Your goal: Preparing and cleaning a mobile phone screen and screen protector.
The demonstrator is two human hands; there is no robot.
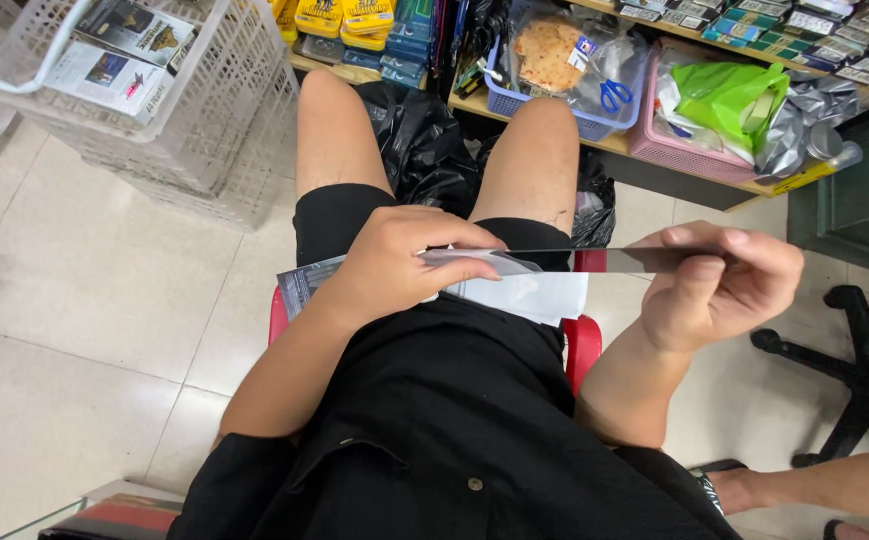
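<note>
Head view: pale tiled floor (84,300), white basket (204,110), stocked shelf (654,150).

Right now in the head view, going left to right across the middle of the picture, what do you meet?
White plastic crate → left hand → thin dark flat strip held between both hands → right hand → black chair base.
</note>
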